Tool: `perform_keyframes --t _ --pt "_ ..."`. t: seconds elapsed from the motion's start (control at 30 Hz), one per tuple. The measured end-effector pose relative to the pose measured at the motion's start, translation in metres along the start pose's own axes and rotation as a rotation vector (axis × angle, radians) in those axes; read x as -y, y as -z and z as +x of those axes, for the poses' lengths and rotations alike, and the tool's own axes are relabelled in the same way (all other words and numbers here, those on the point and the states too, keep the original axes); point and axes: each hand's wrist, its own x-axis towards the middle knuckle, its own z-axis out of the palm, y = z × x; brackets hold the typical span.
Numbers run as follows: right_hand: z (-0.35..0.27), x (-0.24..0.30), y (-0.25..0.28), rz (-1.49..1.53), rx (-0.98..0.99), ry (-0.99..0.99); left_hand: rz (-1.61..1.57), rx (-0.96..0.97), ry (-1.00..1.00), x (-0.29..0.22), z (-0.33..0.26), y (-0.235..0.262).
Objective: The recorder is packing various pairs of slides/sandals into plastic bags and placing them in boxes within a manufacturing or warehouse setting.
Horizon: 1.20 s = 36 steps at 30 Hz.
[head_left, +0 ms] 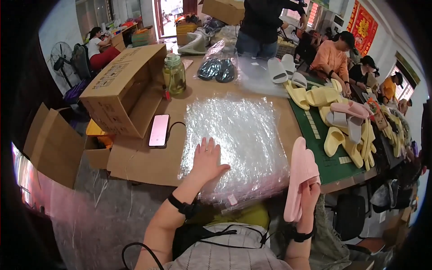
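Note:
My left hand [207, 161] lies flat, fingers spread, on a stack of clear plastic bags [238, 130] on the cardboard-covered table. A small pale tag [232, 200] shows at the stack's near edge. At the right, my right hand [309, 198] grips a pink slipper [297, 184], held upright beside the stack; its fingers are partly hidden in the foot opening. Whether a second slipper sits behind it I cannot tell. Yellow slippers [334, 141], grey slippers [353, 128] and another pink slipper [349, 109] lie heaped on the green mat [311, 135] to the right.
Left of the bags lie a phone [159, 131] with a black cable and an open cardboard box [121, 85]. A jar of yellowish liquid [174, 76] stands behind. Bagged black slippers [217, 69] and white slippers [277, 70] are farther back. A person in orange [330, 58] works at the right.

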Motion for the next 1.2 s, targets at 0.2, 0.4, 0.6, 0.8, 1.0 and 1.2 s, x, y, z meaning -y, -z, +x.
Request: perform_keyframes --t 0.2,0.4,0.6,0.8,1.0,1.2 --pt "-0.02 0.007 0.009 -0.042 0.159 -0.046 -0.11 -0.082 -0.131 -0.016 -0.017 0.014" --pt "-0.035 0.025 0.0 -0.031 0.244 0.021 -0.171 0.011 -0.23 0.005 -0.063 0.028" --pt "-0.042 0.035 -0.007 -0.123 0.375 0.172 -0.324 -0.123 -0.274 0.002 -0.054 0.016" --pt "-0.047 0.065 -0.01 -0.122 0.575 0.411 -0.377 -0.22 -0.243 -0.014 -0.044 0.005" --pt "-0.059 0.08 -0.02 -0.345 0.828 0.496 -0.569 -0.179 0.022 -0.032 -0.037 0.01" --pt "-0.061 0.065 -0.023 -0.41 0.808 0.442 -0.477 -0.307 -0.208 -0.034 -0.039 0.024"
